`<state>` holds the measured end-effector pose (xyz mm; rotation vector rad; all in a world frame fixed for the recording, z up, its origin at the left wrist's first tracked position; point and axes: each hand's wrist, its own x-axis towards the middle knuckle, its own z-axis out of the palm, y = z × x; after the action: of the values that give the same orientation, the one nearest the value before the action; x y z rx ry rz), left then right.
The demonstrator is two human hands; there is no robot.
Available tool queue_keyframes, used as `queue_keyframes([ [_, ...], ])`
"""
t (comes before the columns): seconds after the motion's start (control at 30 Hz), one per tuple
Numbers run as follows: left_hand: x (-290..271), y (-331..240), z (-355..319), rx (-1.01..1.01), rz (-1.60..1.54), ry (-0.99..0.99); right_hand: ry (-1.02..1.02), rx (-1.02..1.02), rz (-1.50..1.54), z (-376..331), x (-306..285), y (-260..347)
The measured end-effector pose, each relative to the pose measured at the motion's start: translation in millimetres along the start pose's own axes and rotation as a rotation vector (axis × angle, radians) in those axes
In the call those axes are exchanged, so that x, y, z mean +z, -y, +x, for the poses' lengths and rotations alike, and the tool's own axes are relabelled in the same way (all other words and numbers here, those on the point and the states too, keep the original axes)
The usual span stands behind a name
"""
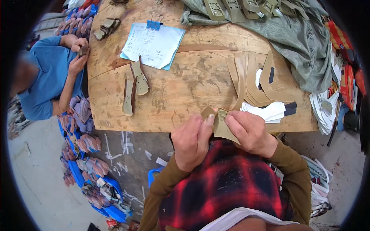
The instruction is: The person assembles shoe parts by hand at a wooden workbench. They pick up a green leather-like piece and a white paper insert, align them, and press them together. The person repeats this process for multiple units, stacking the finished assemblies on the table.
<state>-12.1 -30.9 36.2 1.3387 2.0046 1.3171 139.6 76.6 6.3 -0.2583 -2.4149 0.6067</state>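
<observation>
My left hand (194, 139) and my right hand (249, 131) are held close together at the table's near edge. Both pinch an olive-tan shoe upper piece (224, 130), thumbs pressed near its top. The fingers hide part of it. Just beyond my right hand lie several curved tan strips (252, 90), overlapping, one of them reaching down to the held piece. White flat pieces (266, 112) and dark ones lie beside that hand. To the left on the wood, two olive shoe pieces (128, 101) with dark inner sides rest next to each other.
A wooden table (185, 88) carries clipped written papers (150, 46), small brown pieces (107, 29) and a grey-green cloth (304, 50) with shoe parts on it. At left sits a person in blue (50, 77), beside blue bins (75, 173) of bundled parts. White scraps (323, 113) hang at right.
</observation>
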Motion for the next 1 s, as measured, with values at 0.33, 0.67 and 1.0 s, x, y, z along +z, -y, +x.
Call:
queue_keyframes([
  [0.33,-7,0,-9,0.032,0.050,0.206,-0.002,0.121,-0.014,-18,14,3],
  [0.67,-6,13,-10,0.281,0.173,0.209,0.067,0.245,-0.015,-11,14,12],
  [1.0,4,29,5,-0.161,-0.642,0.144,0.237,0.518,0.628,24,-17,17],
])
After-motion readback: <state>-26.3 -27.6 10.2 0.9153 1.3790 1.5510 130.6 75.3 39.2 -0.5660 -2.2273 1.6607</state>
